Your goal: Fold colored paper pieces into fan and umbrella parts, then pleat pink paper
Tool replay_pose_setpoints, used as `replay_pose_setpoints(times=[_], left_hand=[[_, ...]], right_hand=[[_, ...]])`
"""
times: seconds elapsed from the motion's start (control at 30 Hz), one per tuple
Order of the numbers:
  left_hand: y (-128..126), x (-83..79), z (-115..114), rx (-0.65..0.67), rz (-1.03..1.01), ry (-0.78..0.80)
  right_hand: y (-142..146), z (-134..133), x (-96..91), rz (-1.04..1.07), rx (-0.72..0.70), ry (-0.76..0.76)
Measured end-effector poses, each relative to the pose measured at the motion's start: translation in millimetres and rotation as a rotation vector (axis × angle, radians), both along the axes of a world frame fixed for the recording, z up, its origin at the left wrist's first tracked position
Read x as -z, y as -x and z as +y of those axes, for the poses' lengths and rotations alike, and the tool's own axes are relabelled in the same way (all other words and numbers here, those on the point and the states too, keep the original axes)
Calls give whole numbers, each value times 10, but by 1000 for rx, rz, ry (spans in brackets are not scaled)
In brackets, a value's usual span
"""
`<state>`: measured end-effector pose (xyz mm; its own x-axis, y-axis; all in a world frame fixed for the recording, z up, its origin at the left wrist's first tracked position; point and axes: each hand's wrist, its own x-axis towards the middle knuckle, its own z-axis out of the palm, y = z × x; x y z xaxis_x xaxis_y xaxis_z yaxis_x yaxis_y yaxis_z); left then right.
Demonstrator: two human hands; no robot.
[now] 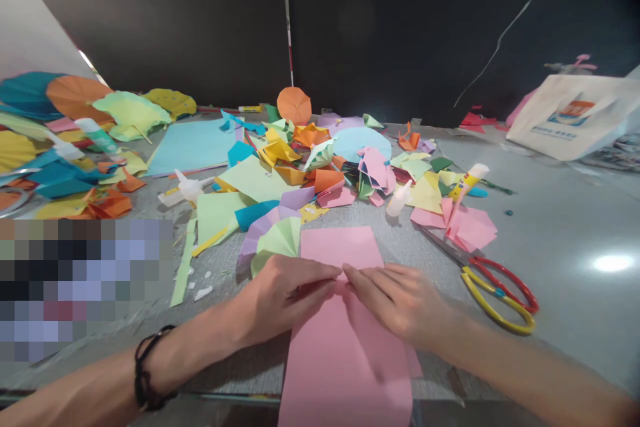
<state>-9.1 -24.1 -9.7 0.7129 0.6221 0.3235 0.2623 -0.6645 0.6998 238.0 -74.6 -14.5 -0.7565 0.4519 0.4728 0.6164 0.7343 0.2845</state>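
A long sheet of pink paper (pixel 345 373) lies in front of me, its near end reaching past the table's front edge. My left hand (pixel 287 293) and my right hand (pixel 395 297) meet over its middle, thumbs and fingertips pinching the paper along a crosswise line. A dark cord bracelet (pixel 153 367) circles my left wrist. Just beyond my left hand lies a pleated light green paper fan (pixel 280 243), with a purple pleated paper (pixel 260 233) behind it. Scissors with red and yellow handles (pixel 500 290) rest to the right of my right hand.
Coloured paper scraps and folded shapes (pixel 310 167) cover the table's middle and back. Glue bottles (pixel 399 199) and a yellow glue stick (pixel 467 180) lie among them. A white bag (pixel 570 117) stands back right. A blurred-out patch (pixel 75 287) covers the left. A dark wall (pixel 400 27) rises behind.
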Motion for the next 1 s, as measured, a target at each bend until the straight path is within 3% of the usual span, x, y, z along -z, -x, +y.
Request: replay_pose_setpoints(times=[0.27, 0.43, 0.6, 0.7, 0.9, 1.0], left_hand=[[-1, 52, 43, 82, -13, -91], [13, 59, 44, 102, -7, -125], [39, 70, 59, 6, -38, -143], [36, 66, 69, -2, -38, -53], [-7, 0, 50, -79, 6, 306], [-13, -17, 36, -74, 20, 355]], right_hand=[[-26, 15, -8, 41, -14, 69], [-72, 26, -33, 176, 8, 312], [-126, 25, -28, 200, 65, 502], [-136, 26, -45, 207, 68, 512], [-112, 38, -63, 288, 40, 585], [-98, 29, -50, 292, 52, 637]])
